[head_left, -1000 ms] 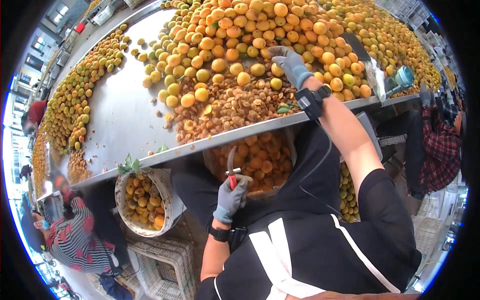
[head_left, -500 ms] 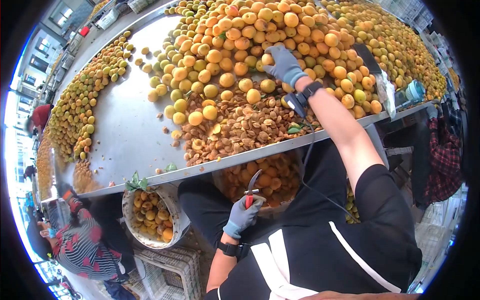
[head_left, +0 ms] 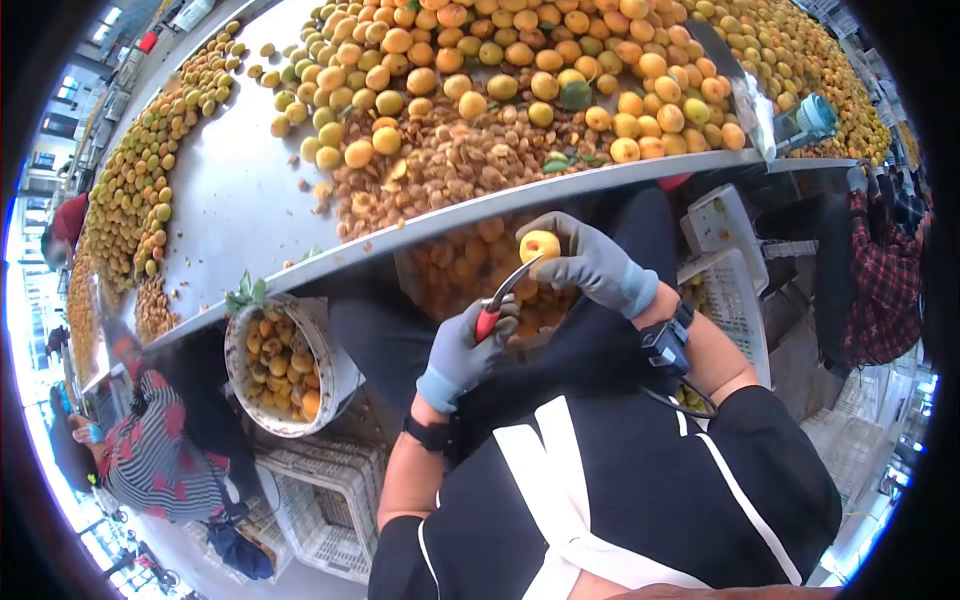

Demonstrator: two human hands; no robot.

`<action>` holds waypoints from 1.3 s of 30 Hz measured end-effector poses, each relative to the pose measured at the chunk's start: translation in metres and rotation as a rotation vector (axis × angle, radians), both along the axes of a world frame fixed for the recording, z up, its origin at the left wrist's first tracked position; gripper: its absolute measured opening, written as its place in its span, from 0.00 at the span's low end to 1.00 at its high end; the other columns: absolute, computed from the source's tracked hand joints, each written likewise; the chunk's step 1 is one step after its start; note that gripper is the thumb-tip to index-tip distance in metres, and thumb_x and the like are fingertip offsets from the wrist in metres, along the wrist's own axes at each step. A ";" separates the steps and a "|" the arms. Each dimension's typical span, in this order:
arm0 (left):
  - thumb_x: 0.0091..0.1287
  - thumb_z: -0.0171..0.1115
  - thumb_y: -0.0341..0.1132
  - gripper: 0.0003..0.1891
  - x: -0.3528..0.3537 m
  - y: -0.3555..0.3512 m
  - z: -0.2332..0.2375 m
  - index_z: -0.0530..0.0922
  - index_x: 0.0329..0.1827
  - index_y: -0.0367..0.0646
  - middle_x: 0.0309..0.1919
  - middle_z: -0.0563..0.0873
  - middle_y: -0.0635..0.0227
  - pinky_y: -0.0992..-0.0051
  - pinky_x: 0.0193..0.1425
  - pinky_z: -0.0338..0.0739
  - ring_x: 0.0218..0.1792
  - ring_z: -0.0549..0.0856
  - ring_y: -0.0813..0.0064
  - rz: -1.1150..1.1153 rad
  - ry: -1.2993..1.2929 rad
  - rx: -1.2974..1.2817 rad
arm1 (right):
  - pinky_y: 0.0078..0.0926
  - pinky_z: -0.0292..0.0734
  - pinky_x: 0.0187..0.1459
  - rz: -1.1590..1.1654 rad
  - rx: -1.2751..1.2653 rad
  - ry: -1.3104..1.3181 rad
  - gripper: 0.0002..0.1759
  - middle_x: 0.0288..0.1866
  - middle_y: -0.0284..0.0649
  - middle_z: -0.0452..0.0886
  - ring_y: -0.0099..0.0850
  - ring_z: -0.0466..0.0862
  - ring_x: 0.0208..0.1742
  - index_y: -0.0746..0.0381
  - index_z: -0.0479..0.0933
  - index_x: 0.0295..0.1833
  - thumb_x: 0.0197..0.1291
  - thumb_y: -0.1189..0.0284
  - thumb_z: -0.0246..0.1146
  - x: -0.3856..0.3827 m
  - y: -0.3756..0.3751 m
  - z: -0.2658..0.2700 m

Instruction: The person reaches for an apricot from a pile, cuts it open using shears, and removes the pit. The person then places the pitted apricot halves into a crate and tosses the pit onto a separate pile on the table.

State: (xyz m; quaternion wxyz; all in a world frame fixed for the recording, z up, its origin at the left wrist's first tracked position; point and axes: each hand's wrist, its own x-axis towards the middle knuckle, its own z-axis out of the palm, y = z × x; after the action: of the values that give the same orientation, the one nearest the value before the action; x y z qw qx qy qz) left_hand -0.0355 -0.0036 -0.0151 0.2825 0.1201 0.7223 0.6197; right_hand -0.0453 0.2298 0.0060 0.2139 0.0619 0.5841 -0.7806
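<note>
My left hand (head_left: 462,350), in a grey glove, is wrapped round the red handle of a small curved pitting knife (head_left: 511,284). Its blade points up and to the right, the tip right at the underside of an apricot (head_left: 540,243). That apricot sits between the thumb and fingers of my gloved right hand (head_left: 597,268), above my lap. Below both hands, partly hidden by them, is a container of orange apricot pieces (head_left: 450,268) between my legs. Just past the table edge lies a pile of brown apricot pits (head_left: 455,165).
Whole apricots (head_left: 400,80) are heaped on the metal table (head_left: 225,190). A white bucket (head_left: 347,372) of apricots stands left of my legs, with a plastic crate (head_left: 325,500) nearby. Co-workers sit at left (head_left: 165,450) and right (head_left: 885,290). A blue-capped bottle (head_left: 812,118) lies at the table edge.
My right hand has come back from the heap to above my lap, bringing an apricot. The knife in my left hand has come up against this fruit. The view has shifted slightly.
</note>
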 end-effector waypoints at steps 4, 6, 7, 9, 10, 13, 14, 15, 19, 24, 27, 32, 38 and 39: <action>0.66 0.64 0.29 0.10 0.012 -0.004 -0.005 0.79 0.49 0.36 0.37 0.86 0.65 0.78 0.45 0.76 0.37 0.81 0.82 -0.112 0.153 -0.190 | 0.17 0.75 0.50 -0.010 -0.113 0.002 0.33 0.48 0.30 0.79 0.17 0.78 0.49 0.60 0.69 0.65 0.54 0.68 0.74 0.033 -0.016 -0.005; 0.66 0.63 0.29 0.10 0.019 -0.007 -0.006 0.79 0.48 0.36 0.37 0.86 0.66 0.78 0.45 0.76 0.36 0.81 0.81 -0.110 0.166 -0.193 | 0.16 0.75 0.49 0.013 -0.144 -0.016 0.33 0.49 0.30 0.79 0.17 0.78 0.49 0.60 0.69 0.65 0.55 0.68 0.74 0.048 -0.022 -0.004; 0.66 0.63 0.29 0.10 0.022 -0.009 -0.007 0.79 0.48 0.36 0.36 0.86 0.66 0.77 0.44 0.76 0.36 0.81 0.81 -0.114 0.184 -0.190 | 0.16 0.75 0.49 0.029 -0.171 -0.028 0.33 0.50 0.30 0.79 0.17 0.78 0.48 0.61 0.69 0.65 0.55 0.68 0.74 0.053 -0.024 -0.004; 0.66 0.63 0.30 0.10 0.030 -0.013 -0.008 0.78 0.48 0.37 0.34 0.86 0.63 0.75 0.42 0.76 0.34 0.82 0.77 -0.086 0.159 -0.161 | 0.15 0.75 0.47 0.042 -0.223 -0.018 0.32 0.51 0.31 0.80 0.16 0.78 0.47 0.61 0.69 0.65 0.56 0.68 0.73 0.063 -0.027 -0.001; 0.66 0.62 0.31 0.10 0.033 -0.016 -0.008 0.78 0.48 0.38 0.33 0.85 0.60 0.74 0.41 0.76 0.33 0.82 0.72 -0.115 0.218 -0.231 | 0.13 0.74 0.44 0.026 -0.219 -0.040 0.32 0.50 0.31 0.80 0.16 0.78 0.44 0.61 0.70 0.65 0.56 0.68 0.72 0.067 -0.029 -0.001; 0.65 0.63 0.33 0.11 0.047 -0.022 -0.008 0.77 0.48 0.42 0.32 0.83 0.51 0.69 0.40 0.75 0.33 0.83 0.56 -0.118 0.286 -0.345 | 0.16 0.76 0.45 0.034 -0.215 -0.101 0.27 0.50 0.34 0.80 0.19 0.80 0.45 0.61 0.70 0.63 0.60 0.68 0.69 0.081 -0.032 -0.005; 0.64 0.63 0.33 0.11 0.051 -0.024 -0.006 0.77 0.48 0.42 0.33 0.83 0.50 0.68 0.41 0.75 0.35 0.83 0.53 -0.167 0.329 -0.392 | 0.19 0.77 0.49 0.035 -0.216 -0.128 0.23 0.51 0.36 0.81 0.23 0.81 0.48 0.61 0.71 0.61 0.63 0.68 0.67 0.085 -0.033 -0.007; 0.63 0.63 0.32 0.12 0.054 -0.027 -0.005 0.77 0.48 0.42 0.34 0.83 0.49 0.67 0.41 0.75 0.36 0.83 0.51 -0.216 0.374 -0.439 | 0.19 0.77 0.49 0.062 -0.213 -0.133 0.23 0.51 0.36 0.81 0.23 0.81 0.48 0.61 0.71 0.61 0.63 0.68 0.67 0.088 -0.034 -0.011; 0.61 0.62 0.31 0.14 0.074 -0.036 -0.001 0.77 0.49 0.41 0.36 0.83 0.49 0.67 0.43 0.75 0.40 0.83 0.50 -0.198 0.288 -0.420 | 0.12 0.72 0.34 0.015 -0.202 -0.135 0.18 0.44 0.34 0.82 0.18 0.77 0.34 0.60 0.72 0.56 0.63 0.68 0.66 0.106 -0.049 -0.016; 0.61 0.62 0.31 0.14 0.104 -0.049 0.006 0.78 0.49 0.40 0.38 0.86 0.52 0.67 0.46 0.76 0.42 0.85 0.53 -0.132 0.315 -0.454 | 0.12 0.71 0.33 0.097 -0.212 -0.137 0.17 0.44 0.34 0.81 0.18 0.75 0.32 0.60 0.74 0.55 0.64 0.67 0.66 0.119 -0.056 -0.016; 0.61 0.61 0.32 0.13 0.122 -0.054 0.010 0.78 0.49 0.41 0.38 0.86 0.52 0.65 0.46 0.76 0.43 0.85 0.52 -0.076 0.363 -0.502 | 0.12 0.70 0.32 0.135 -0.179 -0.089 0.15 0.43 0.34 0.82 0.18 0.74 0.31 0.61 0.75 0.53 0.64 0.67 0.65 0.132 -0.067 -0.005; 0.64 0.60 0.40 0.13 0.141 -0.058 0.006 0.77 0.47 0.43 0.37 0.85 0.52 0.60 0.45 0.75 0.42 0.83 0.49 -0.020 0.452 -0.478 | 0.13 0.70 0.35 0.107 -0.212 -0.015 0.13 0.43 0.34 0.82 0.18 0.75 0.34 0.61 0.76 0.53 0.65 0.70 0.64 0.150 -0.080 0.009; 0.66 0.59 0.39 0.11 0.149 -0.060 0.008 0.77 0.46 0.44 0.35 0.84 0.51 0.59 0.43 0.75 0.41 0.83 0.49 0.081 0.532 -0.468 | 0.13 0.70 0.35 0.095 -0.222 0.035 0.13 0.49 0.35 0.83 0.20 0.77 0.36 0.59 0.75 0.55 0.66 0.71 0.62 0.154 -0.085 0.010; 0.66 0.58 0.39 0.10 0.150 -0.061 0.008 0.77 0.45 0.44 0.35 0.84 0.51 0.59 0.43 0.74 0.41 0.83 0.48 0.091 0.539 -0.473 | 0.13 0.70 0.35 0.103 -0.215 0.038 0.13 0.49 0.35 0.83 0.20 0.77 0.36 0.59 0.75 0.55 0.66 0.71 0.62 0.153 -0.084 0.009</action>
State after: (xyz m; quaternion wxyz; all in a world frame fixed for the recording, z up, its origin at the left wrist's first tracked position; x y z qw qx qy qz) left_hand 0.1143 -0.0642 -0.0066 0.0739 0.1783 0.8989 0.3934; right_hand 0.1076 0.1457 0.0150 0.2480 -0.0061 0.5035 -0.8276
